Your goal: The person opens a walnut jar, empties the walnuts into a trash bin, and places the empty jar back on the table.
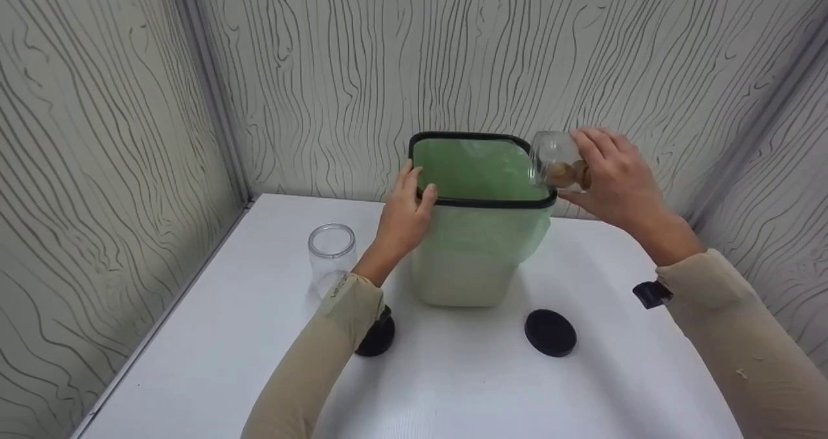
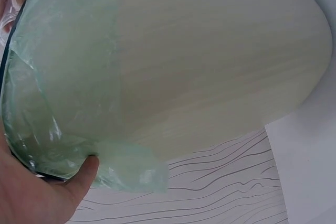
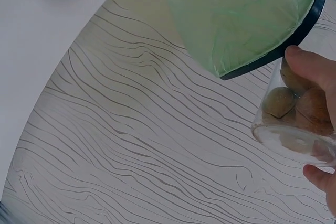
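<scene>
A whitish trash bin (image 1: pixel 462 277) with a black rim and a green bag (image 1: pixel 479 229) folded over its edge stands upright on the table. My left hand (image 1: pixel 407 209) grips the rim at the bin's left side, its thumb pressing the bag from outside in the left wrist view. My right hand (image 1: pixel 618 177) holds a clear jar (image 1: pixel 550 145), tipped on its side with its mouth at the bin's right rim. Inside the jar lie several brown, round walnuts (image 3: pixel 278 102), towards its base. The bottom of the bag's inside is hidden.
A second clear jar (image 1: pixel 332 242) stands left of the bin, partly behind my left forearm. One black lid (image 1: pixel 550 333) lies at the front right; another black round piece (image 1: pixel 377 339) is partly covered by my left sleeve. Wood-patterned walls (image 1: pixel 362 57) enclose the white table (image 1: pixel 213 335).
</scene>
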{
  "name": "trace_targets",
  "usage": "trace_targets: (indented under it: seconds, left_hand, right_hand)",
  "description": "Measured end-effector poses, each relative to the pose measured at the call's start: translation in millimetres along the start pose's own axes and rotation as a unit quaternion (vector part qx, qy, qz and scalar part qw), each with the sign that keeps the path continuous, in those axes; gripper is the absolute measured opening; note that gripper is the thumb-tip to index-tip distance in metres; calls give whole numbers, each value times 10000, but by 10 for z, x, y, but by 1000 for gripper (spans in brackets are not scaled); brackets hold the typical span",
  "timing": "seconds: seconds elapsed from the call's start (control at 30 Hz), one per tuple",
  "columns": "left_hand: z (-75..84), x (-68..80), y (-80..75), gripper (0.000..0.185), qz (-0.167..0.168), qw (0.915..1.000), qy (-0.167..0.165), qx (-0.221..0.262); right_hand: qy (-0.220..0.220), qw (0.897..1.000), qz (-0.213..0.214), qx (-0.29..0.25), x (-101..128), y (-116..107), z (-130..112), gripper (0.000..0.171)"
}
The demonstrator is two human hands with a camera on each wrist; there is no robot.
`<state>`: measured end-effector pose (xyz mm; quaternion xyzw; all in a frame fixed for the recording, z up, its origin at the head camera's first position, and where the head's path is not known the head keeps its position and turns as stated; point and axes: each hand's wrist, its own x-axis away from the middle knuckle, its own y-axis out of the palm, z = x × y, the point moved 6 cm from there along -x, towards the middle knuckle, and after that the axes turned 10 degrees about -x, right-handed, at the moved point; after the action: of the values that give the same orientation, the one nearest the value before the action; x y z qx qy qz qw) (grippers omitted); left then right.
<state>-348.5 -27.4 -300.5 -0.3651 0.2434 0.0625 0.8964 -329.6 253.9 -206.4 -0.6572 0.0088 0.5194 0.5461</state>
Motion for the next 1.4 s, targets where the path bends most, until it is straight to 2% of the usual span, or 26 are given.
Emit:
trace_targets:
  seconds: [0.3, 0.47, 0.57, 0.7, 0.9, 1.13, 1.4]
  left_hand:
    - [-5, -12, 10, 57, 9, 10000, 21, 33]
    - [-8, -15, 5, 57, -8, 10000, 23, 15]
    - [-13, -19, -6, 57, 7, 10000, 6, -24]
    - [-13, -24, -9, 57, 4, 10000, 7, -61]
    - [-14, -10, 11, 58, -100, 9999, -90, -75]
    - [-11, -2, 15, 57, -80, 9999, -70, -53]
    - [-6, -3, 7, 57, -10, 10000, 39, -58]
  right_hand:
    - [-731, 9962, 26, 474, -74, -28, -114, 92]
    - [-1143, 9879, 154, 1039, -116, -31, -227, 90]
    - [-1224, 9818, 163, 1444, -131, -18, -268, 92]
    - [-1220, 9779, 54, 1699, -128, 14, -288, 90]
    - [-1195, 9798, 8, 1601, -114, 38, -286, 85]
    - [-826, 9880, 124, 1302, -101, 13, -221, 86]
    - [-545, 9890, 295, 1340, -75, -45, -168, 93]
